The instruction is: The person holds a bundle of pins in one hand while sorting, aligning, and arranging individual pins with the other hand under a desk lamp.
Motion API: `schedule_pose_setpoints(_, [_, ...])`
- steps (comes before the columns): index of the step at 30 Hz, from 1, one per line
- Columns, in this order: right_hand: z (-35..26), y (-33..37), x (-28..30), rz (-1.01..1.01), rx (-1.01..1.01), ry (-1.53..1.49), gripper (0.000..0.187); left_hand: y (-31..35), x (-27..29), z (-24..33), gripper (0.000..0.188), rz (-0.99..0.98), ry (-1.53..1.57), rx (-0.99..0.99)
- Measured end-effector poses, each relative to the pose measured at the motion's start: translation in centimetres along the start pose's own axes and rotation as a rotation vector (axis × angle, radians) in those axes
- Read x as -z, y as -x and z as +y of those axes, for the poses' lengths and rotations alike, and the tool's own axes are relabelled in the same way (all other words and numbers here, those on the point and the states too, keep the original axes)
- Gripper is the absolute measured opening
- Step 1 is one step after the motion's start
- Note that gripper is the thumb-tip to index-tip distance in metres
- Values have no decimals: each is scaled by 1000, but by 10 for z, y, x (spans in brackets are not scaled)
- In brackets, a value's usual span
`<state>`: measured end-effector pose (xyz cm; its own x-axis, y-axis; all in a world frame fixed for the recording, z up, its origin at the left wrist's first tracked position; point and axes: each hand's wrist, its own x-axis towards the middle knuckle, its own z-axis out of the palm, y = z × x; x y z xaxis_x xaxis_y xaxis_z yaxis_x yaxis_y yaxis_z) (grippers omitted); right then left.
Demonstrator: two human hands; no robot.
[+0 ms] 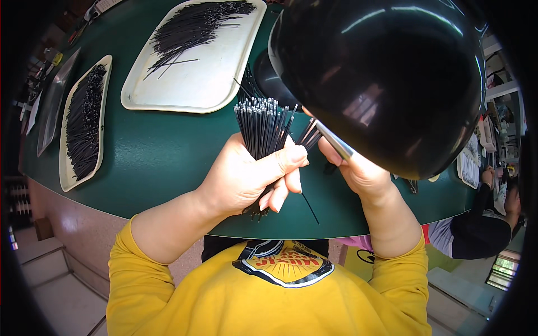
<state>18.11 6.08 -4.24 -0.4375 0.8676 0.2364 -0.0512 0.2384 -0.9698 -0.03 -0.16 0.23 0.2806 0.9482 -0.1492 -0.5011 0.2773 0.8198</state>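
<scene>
Green worktop (151, 145) spreads beneath the left hand (246, 173), its grip closed around a bundle of thin black rods (260, 131), tips up, while the right hand (361, 173), partly hidden by a glossy black dome (381, 84), holds a tapered silver tool (334, 141) near the bundle, a cream tray (185, 92) of similar rods (193, 28) beyond.

Tabletop (151, 151) leaves room left of the left hand (241, 173); a black dome (392, 78) crowds the right hand (358, 173)

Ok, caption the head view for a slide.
The left grip holds a bundle of black rods over a green table.
</scene>
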Motion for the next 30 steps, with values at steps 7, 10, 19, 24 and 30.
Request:
schedule_pose_setpoints(7, [-6,-4,-7,51,-42,-225,38,-1,1,0,18,-7,-32,-12])
schedule_pose_setpoints(10, [-6,-4,-9,-9,-127,-360,44,0,1,-1,18,-12,-16,-3])
schedule_pose_setpoints(19, [-31,-8,-19,-317,-251,-457,30,-1,-5,-4,19,-38,-62,-39])
schedule_pose_setpoints(24, [-35,-7,-19,-120,-211,-500,27,1,-3,-16,18,-48,-175,-211])
schedule_pose_setpoints(30, [-40,-4,-20,-179,-172,-233,20,1,-2,-3,16,-118,-140,107])
